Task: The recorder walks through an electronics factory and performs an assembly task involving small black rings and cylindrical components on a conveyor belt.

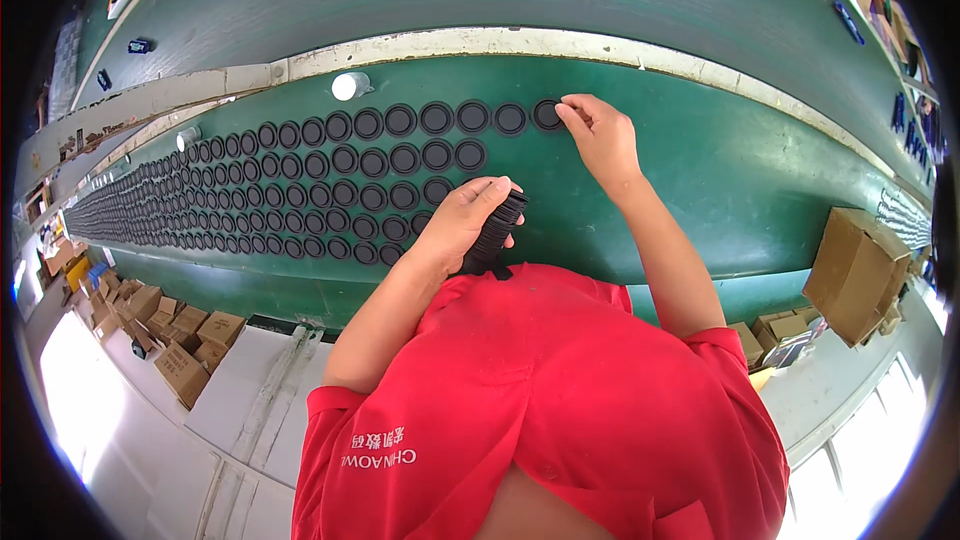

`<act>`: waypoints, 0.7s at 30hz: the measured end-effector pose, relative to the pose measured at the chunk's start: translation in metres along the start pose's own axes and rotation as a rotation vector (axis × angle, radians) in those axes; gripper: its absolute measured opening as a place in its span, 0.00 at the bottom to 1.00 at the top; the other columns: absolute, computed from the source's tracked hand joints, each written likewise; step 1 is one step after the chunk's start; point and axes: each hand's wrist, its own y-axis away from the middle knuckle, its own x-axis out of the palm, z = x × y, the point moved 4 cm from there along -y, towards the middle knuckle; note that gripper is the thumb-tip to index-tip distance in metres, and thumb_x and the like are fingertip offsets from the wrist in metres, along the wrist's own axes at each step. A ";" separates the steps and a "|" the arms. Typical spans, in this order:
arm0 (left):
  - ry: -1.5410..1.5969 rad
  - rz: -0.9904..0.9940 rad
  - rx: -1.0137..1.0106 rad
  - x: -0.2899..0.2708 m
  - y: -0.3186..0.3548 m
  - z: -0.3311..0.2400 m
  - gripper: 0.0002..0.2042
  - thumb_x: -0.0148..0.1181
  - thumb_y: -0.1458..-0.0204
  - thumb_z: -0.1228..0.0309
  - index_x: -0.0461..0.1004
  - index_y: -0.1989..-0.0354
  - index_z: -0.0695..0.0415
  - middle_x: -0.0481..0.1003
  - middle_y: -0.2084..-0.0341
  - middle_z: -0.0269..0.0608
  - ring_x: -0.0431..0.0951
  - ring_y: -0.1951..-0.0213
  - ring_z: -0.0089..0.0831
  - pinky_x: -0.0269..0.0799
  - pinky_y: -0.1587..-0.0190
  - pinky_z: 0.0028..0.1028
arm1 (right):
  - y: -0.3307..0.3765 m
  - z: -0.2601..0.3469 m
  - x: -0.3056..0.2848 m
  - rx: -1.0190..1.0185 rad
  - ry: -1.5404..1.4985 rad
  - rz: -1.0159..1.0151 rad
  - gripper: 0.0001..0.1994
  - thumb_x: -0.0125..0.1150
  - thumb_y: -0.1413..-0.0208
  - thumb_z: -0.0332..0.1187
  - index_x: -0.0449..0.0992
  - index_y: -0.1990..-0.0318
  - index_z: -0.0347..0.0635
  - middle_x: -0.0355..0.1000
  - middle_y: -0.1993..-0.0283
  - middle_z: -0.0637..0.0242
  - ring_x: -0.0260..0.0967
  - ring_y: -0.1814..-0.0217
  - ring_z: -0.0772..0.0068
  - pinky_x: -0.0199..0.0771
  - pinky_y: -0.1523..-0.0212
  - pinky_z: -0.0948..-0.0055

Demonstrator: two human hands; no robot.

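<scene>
Much already laid, from here: some five rows of black discs [437, 118] along green counter [690, 170], far row reaching farthest right, nearer ones stopping short, so probably unfinished. Left hand [465, 220]: grip closed round stack [497, 232] of more, near red shirt [620, 360], not yet laid. Right hand [602, 140]: thumb and finger at rim of end disc [546, 115]; pinched or loose, can't tell. Discs round, matte, rubbery-looking, rims ringing flat middles. Counter smooth, faintly glossy.
</scene>
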 end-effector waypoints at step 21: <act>-0.181 0.161 0.017 0.026 -0.009 -0.001 0.25 0.56 0.47 0.48 0.70 0.58 0.61 0.73 0.72 0.38 0.73 0.77 0.22 0.71 0.75 0.20 | 0.059 0.009 0.001 0.286 -0.829 0.723 0.06 0.67 0.53 0.28 0.78 0.68 0.38 0.73 0.72 0.69 0.66 0.72 0.82 0.67 0.72 0.81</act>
